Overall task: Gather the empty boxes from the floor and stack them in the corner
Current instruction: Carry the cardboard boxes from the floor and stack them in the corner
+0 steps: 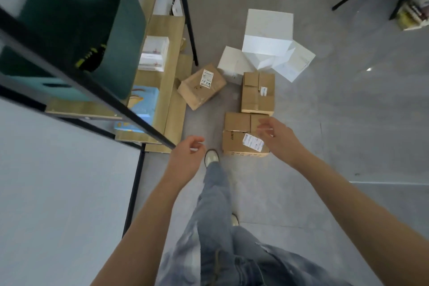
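Cardboard boxes: nearest labelled box point(243, 134) on floor just right of the shelving unit point(162, 90); two more brown boxes and a white one beyond it. Left hand point(185, 160) and right hand point(278, 137) both empty, fingers loosely curled. Advice: grip opposite sides, lift level.

Left hand point(185, 158) loosely curled, right hand point(277, 137) spread, both arms outstretched, empty

Labels on my 3 brown boxes too blurred to read; tilted box point(201, 86) label has handwritten scrawl, approx "H-5", uncertain
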`<state>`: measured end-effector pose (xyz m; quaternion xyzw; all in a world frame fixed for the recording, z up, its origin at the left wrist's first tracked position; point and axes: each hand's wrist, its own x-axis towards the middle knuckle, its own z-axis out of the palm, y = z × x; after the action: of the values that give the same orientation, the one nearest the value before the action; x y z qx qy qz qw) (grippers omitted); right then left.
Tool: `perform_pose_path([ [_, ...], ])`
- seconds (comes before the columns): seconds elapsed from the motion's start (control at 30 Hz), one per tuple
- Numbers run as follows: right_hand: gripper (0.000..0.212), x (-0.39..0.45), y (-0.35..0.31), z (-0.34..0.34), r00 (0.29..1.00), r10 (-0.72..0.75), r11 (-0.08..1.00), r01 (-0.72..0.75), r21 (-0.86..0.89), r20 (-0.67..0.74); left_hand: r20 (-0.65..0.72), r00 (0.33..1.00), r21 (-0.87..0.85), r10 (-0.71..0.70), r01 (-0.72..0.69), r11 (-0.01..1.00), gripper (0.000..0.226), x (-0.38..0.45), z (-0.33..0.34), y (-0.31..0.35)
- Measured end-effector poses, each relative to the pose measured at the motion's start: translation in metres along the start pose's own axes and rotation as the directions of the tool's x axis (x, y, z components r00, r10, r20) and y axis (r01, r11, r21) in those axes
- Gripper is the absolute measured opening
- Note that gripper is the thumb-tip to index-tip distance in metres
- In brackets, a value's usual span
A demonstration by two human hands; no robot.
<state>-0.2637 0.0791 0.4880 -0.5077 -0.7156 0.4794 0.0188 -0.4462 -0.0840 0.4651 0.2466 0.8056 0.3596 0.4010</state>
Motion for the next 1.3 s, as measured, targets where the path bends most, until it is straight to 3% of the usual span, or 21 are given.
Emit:
perform_pose_path([
  [0.13, 0.04, 0.094, -0.02, -0.019, 1.0, 0.021, 1.0, -0.021, 0.008, 0.017, -0.022, 0.999, -0.043, -0.043, 0.042, 0.998, 0.019, 0.098, 0.004, 0.035],
  [0.3, 0.041, 0.215, -0.042, -0.026, 0.997, 0.069, 0.997, -0.07, 0.031, 0.025, -0.074, 0.975, -0.106, -0.21, 0.201, 0.974, 0.029, 0.222, 0.006, 0.065],
  [0.43, 0.043, 0.317, -0.046, -0.024, 0.988, 0.135, 0.991, -0.136, 0.016, 0.072, -0.085, 0.899, -0.243, -0.43, 0.4, 0.884, 0.034, 0.315, 0.008, 0.076],
  [0.57, 0.041, 0.408, -0.034, -0.013, 0.984, 0.154, 0.988, -0.153, -0.02, 0.095, -0.079, 0.842, -0.321, -0.534, 0.486, 0.813, 0.027, 0.391, 0.021, 0.057],
  [0.67, 0.037, 0.49, -0.013, 0.01, 0.976, 0.185, 0.983, -0.181, -0.044, 0.119, -0.107, 0.815, -0.37, -0.57, 0.499, 0.784, 0.007, 0.458, 0.037, 0.031],
  [0.73, 0.035, 0.537, 0.002, 0.027, 0.974, 0.178, 0.984, -0.172, -0.053, 0.137, -0.125, 0.794, -0.385, -0.594, 0.513, 0.767, 0.016, 0.497, 0.046, 0.009],
  [0.83, 0.033, 0.606, 0.035, 0.064, 0.976, 0.173, 0.982, -0.162, -0.097, 0.13, -0.16, 0.781, -0.398, -0.604, 0.509, 0.763, 0.011, 0.557, 0.061, -0.037],
  [0.93, 0.03, 0.678, 0.078, 0.116, 0.97, 0.162, 0.966, -0.119, -0.23, 0.179, -0.194, 0.764, -0.364, -0.615, 0.526, 0.769, 0.039, 0.616, 0.086, -0.11],
  [1.03, 0.016, 0.729, 0.115, 0.158, 0.969, 0.217, 0.964, -0.194, -0.182, 0.119, -0.204, 0.754, -0.367, -0.624, 0.532, 0.763, 0.065, 0.649, 0.104, -0.162],
  [1.17, 0.045, 0.786, 0.157, 0.213, 0.958, 0.261, 0.956, -0.239, -0.168, 0.119, -0.164, 0.721, -0.417, -0.673, 0.568, 0.71, 0.074, 0.68, 0.126, -0.217],
  [1.3, 0.056, 0.825, 0.185, 0.243, 0.945, 0.316, 0.939, -0.3, -0.167, 0.084, -0.16, 0.693, -0.461, -0.703, 0.577, 0.674, 0.084, 0.696, 0.143, -0.258],
])
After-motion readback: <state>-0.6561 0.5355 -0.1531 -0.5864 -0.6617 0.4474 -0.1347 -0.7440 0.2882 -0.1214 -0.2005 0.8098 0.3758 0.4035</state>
